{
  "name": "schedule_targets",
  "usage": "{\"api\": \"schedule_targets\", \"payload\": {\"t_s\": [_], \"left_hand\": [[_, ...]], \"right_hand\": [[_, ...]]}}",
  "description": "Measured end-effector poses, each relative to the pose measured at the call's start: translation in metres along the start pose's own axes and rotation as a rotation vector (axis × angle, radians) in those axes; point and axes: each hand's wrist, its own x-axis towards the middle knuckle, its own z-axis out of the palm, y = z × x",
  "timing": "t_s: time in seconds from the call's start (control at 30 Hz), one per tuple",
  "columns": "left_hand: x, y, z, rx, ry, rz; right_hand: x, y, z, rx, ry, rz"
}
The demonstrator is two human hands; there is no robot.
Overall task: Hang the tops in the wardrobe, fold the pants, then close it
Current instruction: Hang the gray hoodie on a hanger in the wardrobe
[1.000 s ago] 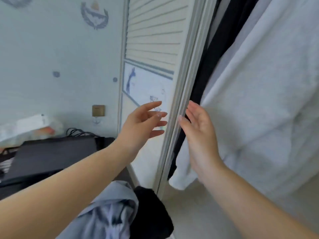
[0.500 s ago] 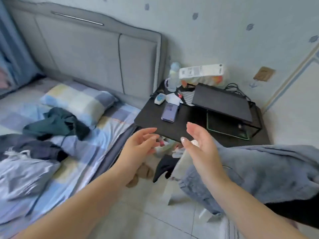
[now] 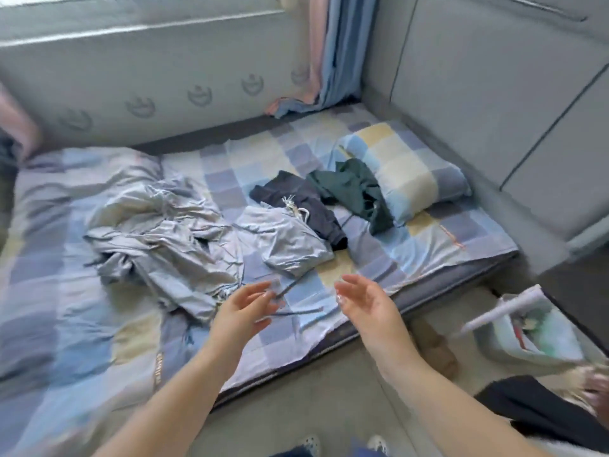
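Swung away from the wardrobe, the view now faces the bed (image 3: pixel 428 255). Both hands hang empty at lower centre, left hand (image 3: pixel 244 311) and right hand (image 3: pixel 369 308) apart with fingers relaxed. Beyond them mid-frame lie the grey garment (image 3: pixel 286 242), navy garment (image 3: pixel 303 199) and green garment (image 3: pixel 356 189). Best to lift one piece cleanly by its waistband or shoulders.

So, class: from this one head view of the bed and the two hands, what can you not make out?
- Wardrobe: out of frame.
- Dark green garment, navy garment, grey garments: crumpled, so top or pants is unclear.
- Bag contents: blurred.
- Black cloth: cut off by the right edge.
- Left hand and right hand: slightly motion-blurred, holding nothing.
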Motion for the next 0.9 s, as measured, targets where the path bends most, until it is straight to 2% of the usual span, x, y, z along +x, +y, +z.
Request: {"api": "schedule_targets", "payload": {"t_s": [0.37,0.57,0.7,0.9], "left_hand": [[0.061,0.002,-0.076,-0.146,0.299,-0.111],[0.123,0.017,-0.13,-0.271,0.485,-0.114],[0.154,0.019,-0.171,-0.303,0.533,-0.13],[0.246,0.001,-0.286,-0.313,0.534,-0.159]], "right_hand": [[0.118,0.013,0.084,-0.144,-0.338,0.188],[0.212,0.016,0.166,-0.221,-0.525,0.19],[0.253,0.024,0.221,-0.244,-0.551,0.178],[0.317,0.08,0.332,-0.369,-0.519,0.191]]}}
